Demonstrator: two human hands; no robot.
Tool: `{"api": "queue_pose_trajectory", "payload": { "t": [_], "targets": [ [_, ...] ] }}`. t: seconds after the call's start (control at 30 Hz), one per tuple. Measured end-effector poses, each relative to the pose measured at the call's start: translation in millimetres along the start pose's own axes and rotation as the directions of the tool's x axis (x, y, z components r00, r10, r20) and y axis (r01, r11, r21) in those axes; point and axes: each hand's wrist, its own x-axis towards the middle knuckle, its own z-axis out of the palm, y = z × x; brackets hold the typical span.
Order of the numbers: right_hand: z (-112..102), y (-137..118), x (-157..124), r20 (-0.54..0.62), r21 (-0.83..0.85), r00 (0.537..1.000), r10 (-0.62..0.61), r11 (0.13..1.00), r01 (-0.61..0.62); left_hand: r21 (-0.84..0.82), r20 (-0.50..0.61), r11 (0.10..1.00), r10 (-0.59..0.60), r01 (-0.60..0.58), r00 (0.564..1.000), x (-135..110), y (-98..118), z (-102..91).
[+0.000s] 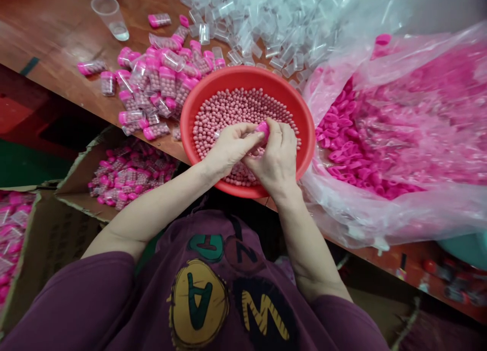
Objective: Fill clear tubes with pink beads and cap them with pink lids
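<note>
Over a red basin of small pink beads, my two hands meet. My left hand is closed around a small clear bottle, mostly hidden by the fingers. At the bottle's end shows a bright pink cap, with the fingers and thumb of my right hand closed on it. How far the cap sits on the bottle I cannot tell. Left of the basin lies a pile of bead-filled bottles with pink caps.
Empty clear bottles are heaped behind the basin. A plastic bag of loose pink caps lies at right. A clear cup stands back left. Below the table's left edge, cardboard boxes hold filled bottles.
</note>
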Motion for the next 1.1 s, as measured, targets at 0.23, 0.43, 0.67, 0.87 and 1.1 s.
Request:
{"api": "queue_pose_trajectory", "payload": {
  "t": [0.23,0.43,0.67,0.87,1.1],
  "targets": [
    [7.4,-8.5,7.0,-0.057,0.086,0.998,0.025,0.996,-0.020,0.094,-0.033,0.981,0.171,-0.167,0.985,6.7,-8.5,-0.4],
    [7.6,-12.2,16.9,-0.098,0.098,0.995,0.002,0.995,0.008,0.165,-0.059,0.957,0.253,-0.240,0.966,13.0,-14.2,-2.9],
    [5.8,-4.9,26.6,-0.110,0.154,0.989,-0.102,0.981,0.119,0.136,-0.134,0.973,0.206,-0.188,0.969,11.1,-7.8,0.3],
    [13.9,-0.8,19.5,-0.082,0.117,0.997,-0.015,0.993,0.024,0.139,-0.103,0.978,0.168,-0.153,0.980,10.4,-8.2,2.2],
    [4.8,-10.7,19.3,-0.023,0.014,0.998,0.057,0.998,-0.056,0.261,-0.112,0.933,0.284,-0.248,0.952,9.7,-10.3,1.7]
  ]
}}
